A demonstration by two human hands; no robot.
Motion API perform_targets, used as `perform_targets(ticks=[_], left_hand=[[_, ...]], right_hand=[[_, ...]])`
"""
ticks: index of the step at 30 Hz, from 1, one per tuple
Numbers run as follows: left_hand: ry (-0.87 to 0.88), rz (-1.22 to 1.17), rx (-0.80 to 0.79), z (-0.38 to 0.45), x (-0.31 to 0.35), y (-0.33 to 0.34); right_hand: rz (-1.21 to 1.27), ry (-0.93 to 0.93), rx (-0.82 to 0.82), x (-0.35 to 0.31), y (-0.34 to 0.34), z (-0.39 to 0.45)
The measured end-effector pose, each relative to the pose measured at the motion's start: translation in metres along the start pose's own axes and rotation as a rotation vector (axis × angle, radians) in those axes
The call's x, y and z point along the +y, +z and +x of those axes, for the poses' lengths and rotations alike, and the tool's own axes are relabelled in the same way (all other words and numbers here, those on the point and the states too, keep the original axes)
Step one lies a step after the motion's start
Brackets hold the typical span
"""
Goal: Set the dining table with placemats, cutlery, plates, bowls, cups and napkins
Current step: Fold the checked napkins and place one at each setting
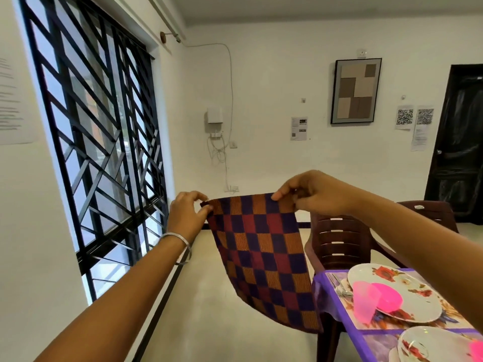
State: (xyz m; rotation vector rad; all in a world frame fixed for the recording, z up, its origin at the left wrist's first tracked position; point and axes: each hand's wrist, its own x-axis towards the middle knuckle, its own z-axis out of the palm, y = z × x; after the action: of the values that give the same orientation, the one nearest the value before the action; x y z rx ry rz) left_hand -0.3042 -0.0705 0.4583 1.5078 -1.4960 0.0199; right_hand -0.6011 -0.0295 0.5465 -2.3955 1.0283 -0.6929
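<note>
Two hands' fingers [202, 205] at checked napkin's [261, 257] top edge, midair.

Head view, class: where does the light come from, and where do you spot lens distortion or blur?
Head view: daylight enters through the barred window; its bars bow from wide-angle distortion; the checked cloth pinched by left hand and right hand looks slightly soft.

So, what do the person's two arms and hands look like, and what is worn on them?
Both forearms are bare, with no sleeves in view. The left hand has a thin silver bangle on its wrist, and it hangs loosely. The right hand and its wrist show no ring, watch or bracelet. No gloves are on either hand.
</note>
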Motion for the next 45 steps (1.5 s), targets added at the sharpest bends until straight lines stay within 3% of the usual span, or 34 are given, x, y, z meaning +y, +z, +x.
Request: perform_targets(ticks=[2, 3, 7, 10, 14, 19, 22, 24, 26, 28, 30, 33, 35, 38, 40, 42, 45], left_hand=[[-0.052, 0.036, 0.083, -0.016, 0.013, 0.007], [-0.093, -0.072, 0.033, -0.027, 0.026, 0.010], [-0.318, -0.619, -0.537, -0.068, 0.087, 0.018], [-0.398, -0.692, -0.814, -0.076, 0.102, 0.023], [-0.524, -0.724, -0.750, -0.076, 0.099, 0.024], [-0.706, -0.819, -0.701, -0.071, 0.080, 0.019], [-0.745, -0.902, -0.642, -0.063, 0.071, 0.007], [-0.726, -0.995, -0.592, -0.057, 0.063, -0.002], [-0.689, -1.080, -0.564, -0.052, 0.056, -0.013], [-0.654, -1.139, -0.540, -0.046, 0.049, -0.021], [-0.620, -1.187, -0.510, -0.043, 0.044, -0.031], [-0.579, -1.212, -0.449, -0.036, 0.038, -0.042], [-0.574, -1.200, -0.394, -0.030, 0.033, -0.049], [-0.613, -1.175, -0.312, -0.024, 0.019, -0.054], [-0.696, -1.156, -0.375, -0.029, 0.007, -0.053], [-0.764, -1.091, -0.537, -0.040, -0.006, -0.053], [-0.746, -1.022, -0.715, -0.055, -0.019, -0.051]], right_hand=[[-0.175, -0.013, 0.036, -0.017, 0.007, 0.011], [-0.245, -0.023, 0.062, -0.022, 0.011, 0.018], [-0.444, -0.018, 0.105, -0.031, 0.024, 0.040], [-0.496, 0.034, 0.064, -0.038, 0.035, 0.051], [-0.511, 0.035, 0.038, -0.040, 0.047, 0.062], [-0.374, 0.009, 0.193, -0.017, 0.060, 0.066], [-0.285, 0.176, 0.213, 0.011, 0.068, 0.068], [-0.066, 0.328, 0.209, 0.025, 0.073, 0.065], [0.320, 0.439, 0.175, 0.039, 0.079, 0.058], [0.642, 0.501, 0.054, 0.057, 0.091, 0.047], [0.865, 0.458, -0.111, 0.076, 0.111, 0.037], [1.188, 0.377, -0.177, 0.091, 0.139, 0.029], [1.317, 0.346, -0.186, 0.090, 0.148, 0.027], [1.291, 0.338, -0.066, 0.079, 0.147, 0.029], [1.271, 0.371, 0.062, 0.072, 0.143, 0.032], [1.260, 0.429, 0.156, 0.069, 0.138, 0.036], [1.217, 0.491, 0.133, 0.076, 0.132, 0.036]])
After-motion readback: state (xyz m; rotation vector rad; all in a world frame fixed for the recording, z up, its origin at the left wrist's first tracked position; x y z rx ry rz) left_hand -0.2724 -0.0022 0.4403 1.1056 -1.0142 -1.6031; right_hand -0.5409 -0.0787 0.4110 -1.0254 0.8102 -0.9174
